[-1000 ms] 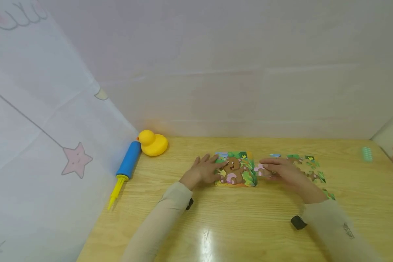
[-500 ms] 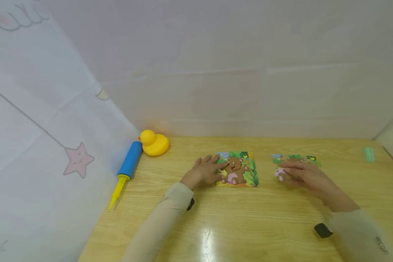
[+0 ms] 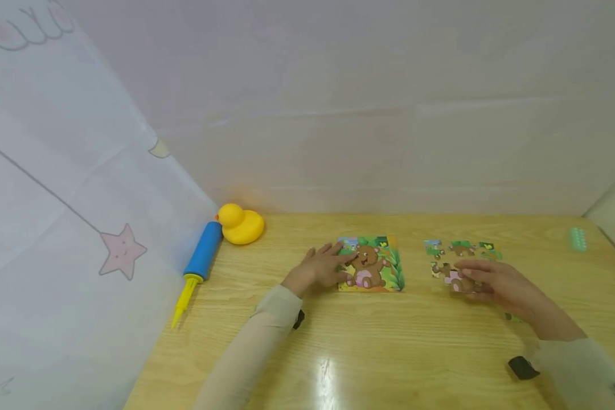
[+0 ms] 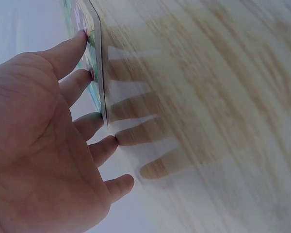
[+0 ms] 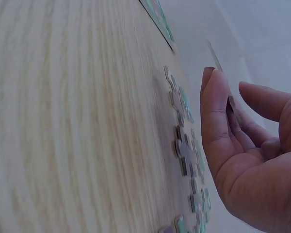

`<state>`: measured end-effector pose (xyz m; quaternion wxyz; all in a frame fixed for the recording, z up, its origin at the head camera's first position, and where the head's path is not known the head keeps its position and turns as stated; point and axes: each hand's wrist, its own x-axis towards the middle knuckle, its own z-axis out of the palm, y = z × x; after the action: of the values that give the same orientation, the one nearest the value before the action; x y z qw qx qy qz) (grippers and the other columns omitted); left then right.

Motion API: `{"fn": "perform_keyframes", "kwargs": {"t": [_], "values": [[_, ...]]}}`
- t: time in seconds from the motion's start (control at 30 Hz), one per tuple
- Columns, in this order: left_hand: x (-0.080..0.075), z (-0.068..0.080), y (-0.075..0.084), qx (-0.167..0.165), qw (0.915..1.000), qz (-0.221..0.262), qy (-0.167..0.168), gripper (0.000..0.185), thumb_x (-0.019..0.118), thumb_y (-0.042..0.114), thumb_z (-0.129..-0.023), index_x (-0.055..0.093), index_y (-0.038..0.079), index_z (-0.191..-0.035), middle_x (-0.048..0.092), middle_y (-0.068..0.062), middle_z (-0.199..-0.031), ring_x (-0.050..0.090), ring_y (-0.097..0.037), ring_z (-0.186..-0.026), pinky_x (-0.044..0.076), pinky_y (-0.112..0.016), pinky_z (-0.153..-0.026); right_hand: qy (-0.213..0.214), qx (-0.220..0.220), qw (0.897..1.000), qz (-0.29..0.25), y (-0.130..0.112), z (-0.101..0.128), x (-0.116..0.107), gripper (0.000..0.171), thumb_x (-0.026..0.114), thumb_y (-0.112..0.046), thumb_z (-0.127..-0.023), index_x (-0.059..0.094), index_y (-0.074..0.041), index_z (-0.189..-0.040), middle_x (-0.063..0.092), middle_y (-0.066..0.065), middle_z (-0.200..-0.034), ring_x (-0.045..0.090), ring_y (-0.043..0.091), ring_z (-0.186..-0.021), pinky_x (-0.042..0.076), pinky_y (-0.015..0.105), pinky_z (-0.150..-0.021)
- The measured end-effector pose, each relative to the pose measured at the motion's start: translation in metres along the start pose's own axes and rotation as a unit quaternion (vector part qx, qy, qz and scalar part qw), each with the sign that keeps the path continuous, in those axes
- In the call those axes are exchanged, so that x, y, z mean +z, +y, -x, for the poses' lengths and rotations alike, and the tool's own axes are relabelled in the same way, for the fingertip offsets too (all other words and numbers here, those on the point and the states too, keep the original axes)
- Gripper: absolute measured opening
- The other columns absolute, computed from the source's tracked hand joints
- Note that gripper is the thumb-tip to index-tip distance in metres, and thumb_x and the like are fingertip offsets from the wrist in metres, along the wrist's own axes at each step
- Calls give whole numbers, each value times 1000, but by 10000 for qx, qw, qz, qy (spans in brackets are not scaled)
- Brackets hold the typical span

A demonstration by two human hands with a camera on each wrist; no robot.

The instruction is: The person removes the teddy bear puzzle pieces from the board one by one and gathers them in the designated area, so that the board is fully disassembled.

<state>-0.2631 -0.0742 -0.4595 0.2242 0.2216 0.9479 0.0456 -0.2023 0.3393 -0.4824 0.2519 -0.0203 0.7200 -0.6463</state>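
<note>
A square bear puzzle board (image 3: 371,265) lies on the wooden table (image 3: 389,353). My left hand (image 3: 320,267) rests flat beside it, straight fingers touching its left edge; the left wrist view shows the left hand (image 4: 48,145) with fingertips against the board's rim (image 4: 98,58). To the right lie several loose puzzle pieces (image 3: 461,253). My right hand (image 3: 494,282) hovers low at their near edge, pinching a pink and brown piece (image 3: 453,278). In the right wrist view the right hand (image 5: 242,155) holds that thin piece (image 5: 214,53) between thumb and fingers, just above the loose pieces (image 5: 184,150).
A yellow rubber duck (image 3: 241,224) and a blue and yellow hand pump (image 3: 200,259) lie at the table's far left. A small green object (image 3: 576,239) sits at the far right. A pale star-print curtain (image 3: 56,199) hangs on the left; a wall closes the back.
My right hand has moved right from the board's edge to the loose pieces, carrying the pink piece. The left hand has stayed on the board.
</note>
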Motion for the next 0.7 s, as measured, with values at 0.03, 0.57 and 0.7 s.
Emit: {"fn": "perform_keyframes", "kwargs": {"t": [0.03,0.57,0.7], "values": [[0,0,0,10,10000,5,0,65,49,53,-103,22,42,-160,2,0,-173,7,-30,-160,8,-61,-126,5,34,10000,-47,1,2,-1,58,55,-31,-106,40,-2,-154,61,-19,-126,68,8,-104,60,35,-92],[-1,2,0,67,10000,21,21,64,50,53,-103,24,40,-160,4,-2,-173,9,-30,-160,10,-62,-126,-216,-97,9989,402,17,24,-14,53,42,-33,-111,46,5,-148,54,-10,-146,65,-2,-107,61,35,-86],[-3,3,1,81,10000,39,37,64,51,52,-103,24,40,-160,4,-2,-173,10,-30,-160,10,-62,-126,-54,-24,9969,787,17,26,-9,60,41,-37,-111,41,9,-150,14,27,-166,53,-18,-110,62,34,-85]]}}
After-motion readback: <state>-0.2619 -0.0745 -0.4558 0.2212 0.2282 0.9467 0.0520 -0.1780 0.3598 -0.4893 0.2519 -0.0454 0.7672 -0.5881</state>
